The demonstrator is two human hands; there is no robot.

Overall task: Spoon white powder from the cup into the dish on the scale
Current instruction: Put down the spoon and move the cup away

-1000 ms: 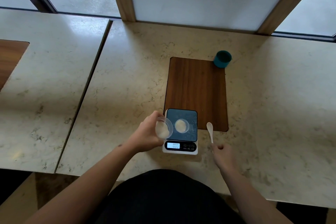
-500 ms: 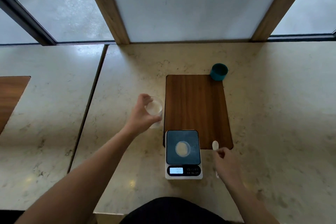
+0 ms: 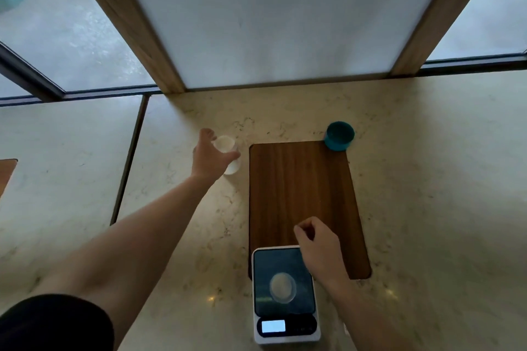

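My left hand (image 3: pixel 209 158) reaches far forward and grips a clear cup (image 3: pixel 228 151) with white powder in it, low over the counter just left of the wooden inlay (image 3: pixel 299 194). The scale (image 3: pixel 285 293) stands near me with a small clear dish (image 3: pixel 282 286) of white powder on its dark platform and its display (image 3: pixel 273 326) lit. My right hand (image 3: pixel 319 248) hovers at the scale's far right corner, fingers curled, nothing visible in them. A white sliver beside my right forearm may be the spoon (image 3: pixel 345 329), mostly hidden.
A teal cup (image 3: pixel 339 135) stands at the far right corner of the wooden inlay. The marble counter (image 3: pixel 427 208) ends at a window wall with wooden posts. A seam (image 3: pixel 128 165) divides it from another counter on the left.
My left hand has carried the cup away from the scale, forward and to the left. My right hand has moved forward off the spoon. The camera has tilted up.
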